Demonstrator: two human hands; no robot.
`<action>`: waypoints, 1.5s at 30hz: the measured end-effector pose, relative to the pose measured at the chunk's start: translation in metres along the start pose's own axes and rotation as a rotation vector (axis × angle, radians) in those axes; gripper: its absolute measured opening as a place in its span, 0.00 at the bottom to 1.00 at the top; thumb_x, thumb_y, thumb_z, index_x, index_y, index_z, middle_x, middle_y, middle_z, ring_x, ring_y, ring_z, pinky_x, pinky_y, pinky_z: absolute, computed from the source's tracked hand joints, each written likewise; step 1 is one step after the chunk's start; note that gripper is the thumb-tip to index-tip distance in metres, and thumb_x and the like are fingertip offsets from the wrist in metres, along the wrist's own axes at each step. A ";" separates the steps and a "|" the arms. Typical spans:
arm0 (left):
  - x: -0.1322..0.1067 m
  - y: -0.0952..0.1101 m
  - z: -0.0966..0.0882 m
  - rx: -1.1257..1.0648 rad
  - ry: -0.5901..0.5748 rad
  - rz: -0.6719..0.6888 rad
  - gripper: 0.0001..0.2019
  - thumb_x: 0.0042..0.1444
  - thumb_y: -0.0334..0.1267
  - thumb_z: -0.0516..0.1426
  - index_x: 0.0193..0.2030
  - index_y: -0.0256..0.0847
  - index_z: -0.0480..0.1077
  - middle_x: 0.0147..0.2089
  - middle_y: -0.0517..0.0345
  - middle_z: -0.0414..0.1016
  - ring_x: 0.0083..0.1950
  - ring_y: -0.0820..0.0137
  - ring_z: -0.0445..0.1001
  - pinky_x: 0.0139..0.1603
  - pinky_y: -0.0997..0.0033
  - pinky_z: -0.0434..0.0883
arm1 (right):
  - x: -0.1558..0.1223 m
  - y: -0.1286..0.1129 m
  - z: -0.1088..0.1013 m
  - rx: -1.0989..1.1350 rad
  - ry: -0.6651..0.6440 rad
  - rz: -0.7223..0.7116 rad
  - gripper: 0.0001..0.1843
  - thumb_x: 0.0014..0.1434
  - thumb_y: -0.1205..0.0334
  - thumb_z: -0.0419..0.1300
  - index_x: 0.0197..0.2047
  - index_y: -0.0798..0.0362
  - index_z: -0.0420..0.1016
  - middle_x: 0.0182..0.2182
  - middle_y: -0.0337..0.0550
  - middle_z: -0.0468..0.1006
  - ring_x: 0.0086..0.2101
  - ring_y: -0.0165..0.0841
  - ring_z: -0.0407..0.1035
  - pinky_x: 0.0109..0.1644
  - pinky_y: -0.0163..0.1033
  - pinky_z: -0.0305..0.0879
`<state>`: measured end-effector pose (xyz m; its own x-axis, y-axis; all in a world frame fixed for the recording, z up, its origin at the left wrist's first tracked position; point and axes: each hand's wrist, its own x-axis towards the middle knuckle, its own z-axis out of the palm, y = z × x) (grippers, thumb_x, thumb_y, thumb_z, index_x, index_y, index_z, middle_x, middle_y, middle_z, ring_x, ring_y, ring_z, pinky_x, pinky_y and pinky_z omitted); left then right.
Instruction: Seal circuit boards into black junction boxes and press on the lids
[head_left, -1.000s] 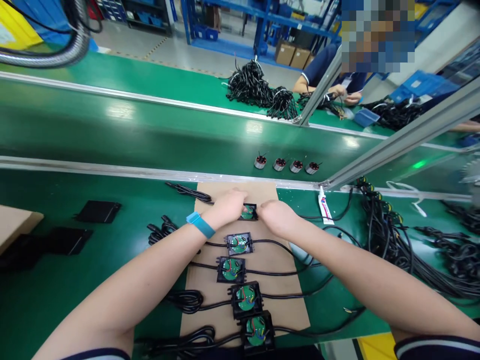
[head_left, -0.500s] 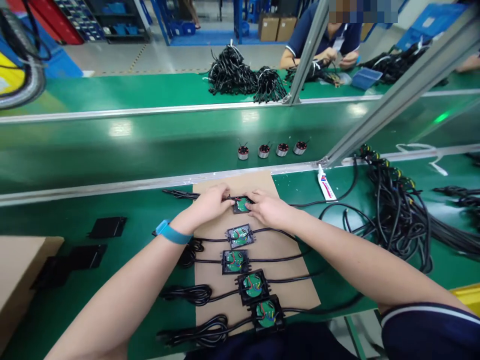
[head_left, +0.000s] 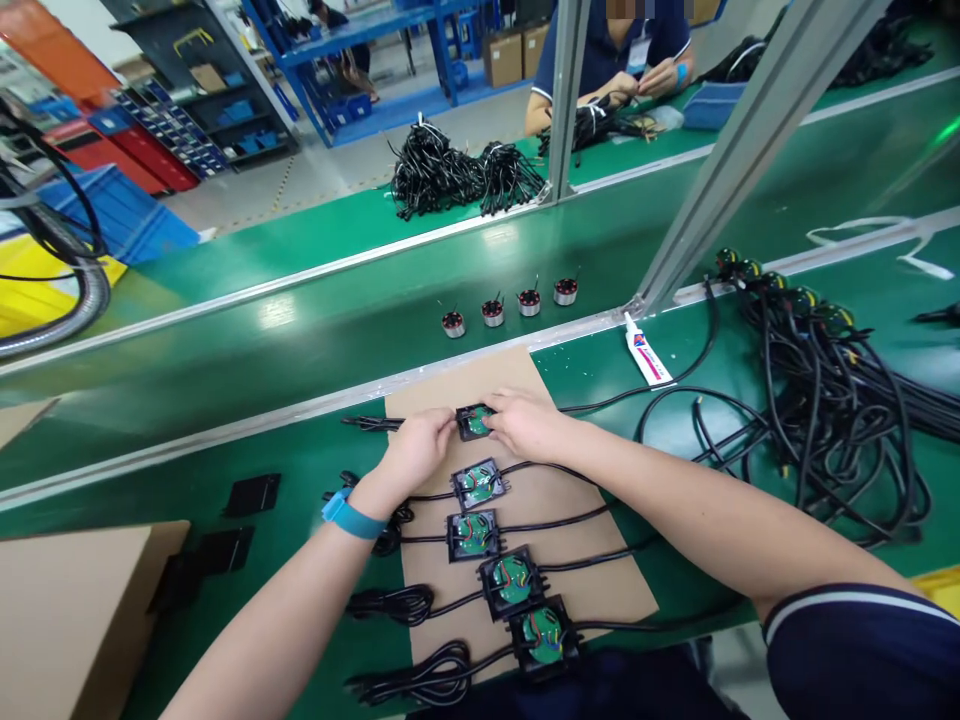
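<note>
The farthest black housing (head_left: 473, 421), with a green round circuit board and thin wires inside, lies on a cardboard sheet (head_left: 442, 640). My left hand (head_left: 420, 448) is closed at its left side, pinching the black cable (head_left: 373, 424) where it meets the housing. From the right, my right hand (head_left: 520, 424) grips the housing's edge, its fingers partly over the board. Nearer me, several similar open housings (head_left: 478, 483) form a column, each with cables out of both sides. Coiled cable ends (head_left: 431, 672) lie left of them.
Several small motor stators (head_left: 492, 312) stand on the green surface beyond the metal rail. A white glue tube (head_left: 646, 352) lies at right, near a tangle of black cables (head_left: 817, 420). Flat black covers (head_left: 252, 494) and a carton (head_left: 82, 590) are at left. A co-worker (head_left: 615, 70) handles cables opposite.
The camera view has tilted and shifted. My left hand has drawn its fingers in closer at the housing's left side; my right hand stays at the right side.
</note>
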<state>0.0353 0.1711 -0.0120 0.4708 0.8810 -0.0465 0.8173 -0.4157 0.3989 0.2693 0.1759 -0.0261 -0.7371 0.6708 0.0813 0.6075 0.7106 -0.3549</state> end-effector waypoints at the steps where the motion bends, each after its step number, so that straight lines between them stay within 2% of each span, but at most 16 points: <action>1: -0.001 0.000 0.002 0.034 -0.010 0.012 0.10 0.66 0.31 0.50 0.36 0.39 0.72 0.34 0.52 0.77 0.37 0.64 0.75 0.41 0.67 0.69 | 0.000 0.000 0.001 0.004 0.001 -0.001 0.13 0.68 0.61 0.57 0.42 0.57 0.83 0.48 0.57 0.75 0.46 0.43 0.65 0.53 0.48 0.63; 6: -0.006 0.006 0.002 0.200 -0.062 -0.024 0.12 0.68 0.32 0.48 0.44 0.39 0.73 0.40 0.48 0.78 0.44 0.61 0.77 0.46 0.65 0.71 | 0.001 0.001 0.002 0.014 0.011 -0.002 0.10 0.66 0.61 0.60 0.41 0.57 0.81 0.47 0.55 0.76 0.46 0.42 0.65 0.53 0.47 0.63; 11: -0.013 0.016 0.000 0.344 -0.083 -0.101 0.13 0.70 0.33 0.46 0.47 0.39 0.72 0.41 0.49 0.77 0.42 0.62 0.78 0.42 0.66 0.71 | 0.001 -0.002 0.001 0.019 0.013 -0.001 0.09 0.66 0.62 0.60 0.43 0.59 0.79 0.47 0.55 0.76 0.47 0.43 0.66 0.55 0.48 0.64; 13: -0.013 0.018 0.000 0.382 -0.106 -0.110 0.13 0.70 0.32 0.46 0.45 0.39 0.72 0.40 0.49 0.77 0.41 0.62 0.78 0.41 0.66 0.71 | 0.001 -0.003 0.001 0.040 0.028 0.007 0.11 0.65 0.64 0.61 0.48 0.60 0.77 0.48 0.55 0.77 0.47 0.42 0.66 0.55 0.47 0.64; 15: -0.011 0.018 0.000 0.407 -0.133 -0.104 0.13 0.69 0.32 0.46 0.45 0.39 0.72 0.40 0.50 0.77 0.41 0.61 0.78 0.40 0.66 0.71 | 0.001 -0.003 0.003 0.043 0.051 0.007 0.18 0.65 0.66 0.59 0.58 0.60 0.73 0.49 0.55 0.76 0.48 0.43 0.66 0.56 0.47 0.64; 18: -0.008 0.019 0.002 0.441 -0.168 -0.095 0.13 0.69 0.31 0.46 0.47 0.38 0.72 0.41 0.49 0.77 0.41 0.60 0.79 0.37 0.65 0.71 | -0.001 -0.004 0.005 -0.021 0.036 -0.018 0.27 0.68 0.67 0.55 0.69 0.53 0.65 0.51 0.56 0.73 0.51 0.44 0.64 0.56 0.49 0.63; 21: -0.007 0.022 0.004 0.490 -0.205 -0.098 0.14 0.68 0.30 0.45 0.49 0.38 0.72 0.40 0.49 0.76 0.41 0.59 0.79 0.36 0.65 0.70 | -0.001 -0.008 0.004 -0.104 -0.037 -0.011 0.26 0.70 0.64 0.53 0.70 0.49 0.66 0.50 0.56 0.71 0.51 0.45 0.64 0.55 0.49 0.62; 24: -0.006 0.024 0.004 0.526 -0.233 -0.074 0.15 0.67 0.28 0.45 0.51 0.38 0.71 0.40 0.48 0.76 0.41 0.58 0.79 0.37 0.65 0.71 | 0.002 -0.013 -0.002 -0.136 -0.097 0.016 0.24 0.72 0.61 0.49 0.68 0.50 0.69 0.50 0.58 0.71 0.51 0.47 0.63 0.53 0.50 0.62; 27: -0.006 0.022 0.003 0.523 -0.212 -0.034 0.15 0.68 0.29 0.46 0.52 0.38 0.72 0.40 0.48 0.75 0.40 0.59 0.78 0.40 0.62 0.71 | 0.006 -0.015 -0.009 -0.112 -0.151 0.032 0.23 0.73 0.61 0.48 0.65 0.50 0.73 0.53 0.60 0.70 0.53 0.49 0.63 0.53 0.52 0.63; 29: -0.006 0.020 0.002 0.513 -0.173 -0.013 0.14 0.68 0.30 0.47 0.50 0.38 0.73 0.39 0.47 0.74 0.41 0.58 0.77 0.44 0.60 0.72 | 0.006 -0.012 -0.012 -0.057 -0.167 0.045 0.22 0.71 0.61 0.53 0.64 0.48 0.74 0.57 0.58 0.70 0.56 0.49 0.63 0.56 0.53 0.62; 33: -0.009 0.018 0.003 0.472 -0.069 0.023 0.13 0.68 0.31 0.48 0.45 0.36 0.74 0.41 0.43 0.74 0.45 0.56 0.75 0.49 0.57 0.72 | -0.001 -0.004 -0.015 0.068 -0.117 0.074 0.26 0.66 0.63 0.61 0.66 0.48 0.71 0.64 0.54 0.67 0.61 0.46 0.61 0.65 0.52 0.58; 37: -0.012 0.020 0.004 0.353 0.027 0.027 0.16 0.65 0.29 0.49 0.56 0.31 0.70 0.47 0.41 0.74 0.50 0.56 0.74 0.54 0.58 0.71 | -0.007 -0.006 -0.013 -0.069 -0.118 0.086 0.22 0.70 0.60 0.56 0.65 0.49 0.73 0.64 0.58 0.67 0.61 0.49 0.62 0.63 0.55 0.60; 39: -0.013 0.022 0.003 0.305 0.030 0.022 0.19 0.63 0.29 0.50 0.60 0.31 0.67 0.49 0.42 0.74 0.50 0.58 0.74 0.54 0.59 0.72 | -0.011 -0.009 -0.011 -0.126 -0.139 0.077 0.24 0.71 0.59 0.53 0.67 0.50 0.70 0.66 0.60 0.64 0.61 0.49 0.62 0.62 0.55 0.61; 42: -0.015 0.023 0.001 0.258 0.001 0.032 0.20 0.62 0.29 0.49 0.59 0.33 0.68 0.47 0.44 0.74 0.48 0.59 0.74 0.54 0.58 0.72 | -0.015 -0.014 -0.013 -0.145 -0.145 0.071 0.24 0.72 0.60 0.52 0.69 0.49 0.68 0.70 0.60 0.59 0.63 0.49 0.60 0.64 0.54 0.59; 45: -0.016 0.021 -0.001 0.205 -0.012 0.062 0.20 0.61 0.30 0.49 0.58 0.34 0.69 0.46 0.44 0.74 0.48 0.58 0.74 0.55 0.57 0.72 | -0.014 -0.018 -0.017 -0.152 -0.167 0.118 0.22 0.71 0.58 0.54 0.65 0.47 0.73 0.67 0.59 0.63 0.62 0.50 0.62 0.61 0.55 0.61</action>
<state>0.0448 0.1484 -0.0021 0.5249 0.8503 -0.0388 0.8367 -0.5071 0.2065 0.2740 0.1573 -0.0048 -0.6893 0.7158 -0.1115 0.7206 0.6615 -0.2076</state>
